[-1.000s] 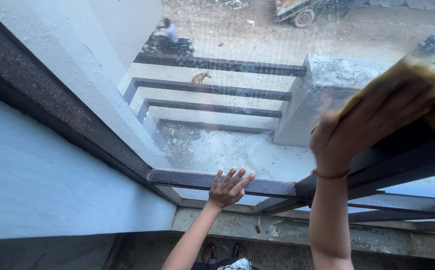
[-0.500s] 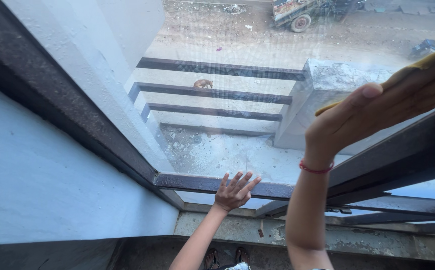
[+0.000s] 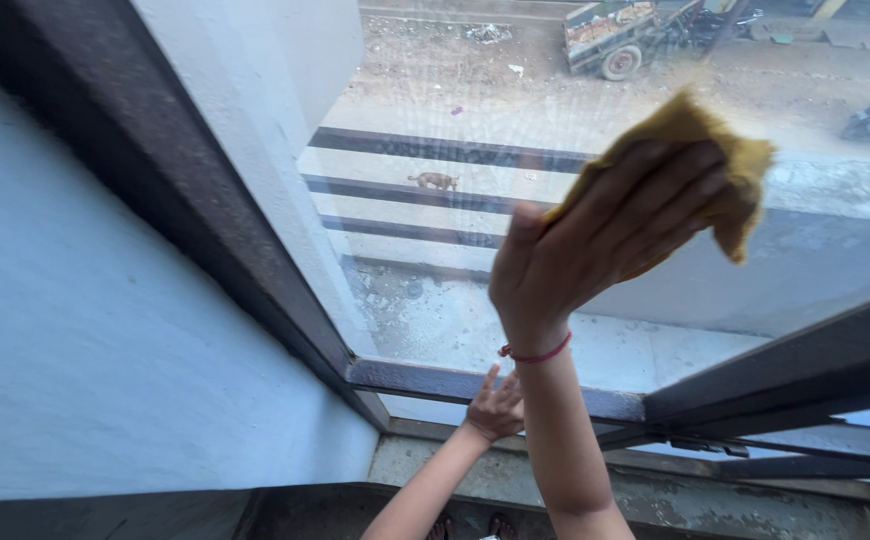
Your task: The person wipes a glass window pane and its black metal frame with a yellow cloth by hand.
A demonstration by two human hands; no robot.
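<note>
A yellow cloth is pressed flat against the streaked window glass by the right hand, fingers extended; the left hand, open and empty, is braced on the lower frame; smears are left across the pane.

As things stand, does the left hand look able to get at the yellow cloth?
Probably yes: the left hand rests low on the window frame, and only bare glass lies between it and the yellow cloth under the right hand.

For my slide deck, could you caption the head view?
Right hand presses a yellow cloth against the window pane; left hand rests on the frame.
</note>
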